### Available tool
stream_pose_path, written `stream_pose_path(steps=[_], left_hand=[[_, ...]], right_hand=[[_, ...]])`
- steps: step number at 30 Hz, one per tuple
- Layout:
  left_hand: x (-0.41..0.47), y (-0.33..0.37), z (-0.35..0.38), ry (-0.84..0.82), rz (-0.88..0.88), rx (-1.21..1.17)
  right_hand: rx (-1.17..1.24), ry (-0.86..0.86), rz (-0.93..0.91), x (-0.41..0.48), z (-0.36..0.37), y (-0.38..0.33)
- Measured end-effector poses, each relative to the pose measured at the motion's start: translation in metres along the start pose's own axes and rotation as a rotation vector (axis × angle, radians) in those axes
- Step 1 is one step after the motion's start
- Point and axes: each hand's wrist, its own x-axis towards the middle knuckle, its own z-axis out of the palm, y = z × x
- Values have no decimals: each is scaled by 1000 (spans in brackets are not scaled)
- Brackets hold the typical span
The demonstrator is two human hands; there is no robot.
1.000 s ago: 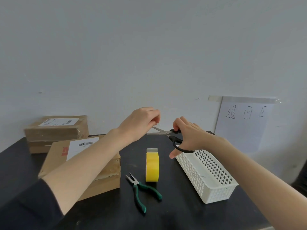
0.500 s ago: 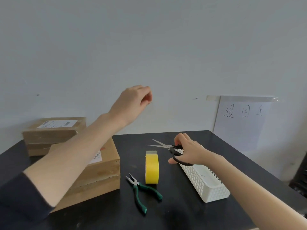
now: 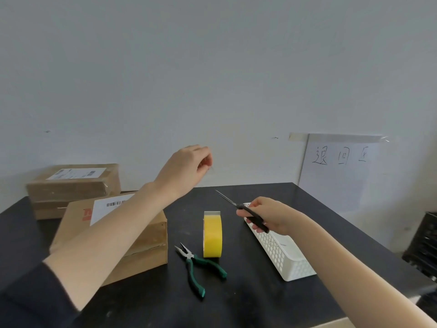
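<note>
We see right hand (image 3: 269, 215) gripping scissors (image 3: 238, 206) over basket (image 3: 279, 256) | left hand (image 3: 186, 166) raised, fingertips pinched, on what we cannot tell

The tape roll (image 3: 212, 235) is bright yellow. At seven o'clock from it, the pliers (image 3: 190, 258) have dark green handles and a steel-grey nose; at three o'clock the basket (image 3: 274, 252) is white, patterned with rows of small holes. The scissors (image 3: 247, 210), at one o'clock, have black handles and grey blades; the tape sliver (image 3: 211, 169) at twelve o'clock is clear. The nearer box (image 3: 146, 240), at nine o'clock, is brown with a white barcoded label and red print.
</note>
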Motion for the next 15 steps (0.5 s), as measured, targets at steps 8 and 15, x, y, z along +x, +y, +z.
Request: stream_pose_path(steps=[8, 15], left_hand=[[-15, -9, 0, -25, -63, -27], [-27, -17, -4, -38, -124, -57]], right_hand=[[36, 149, 36, 12, 20, 27], [-423, 355, -50, 13, 43, 48]])
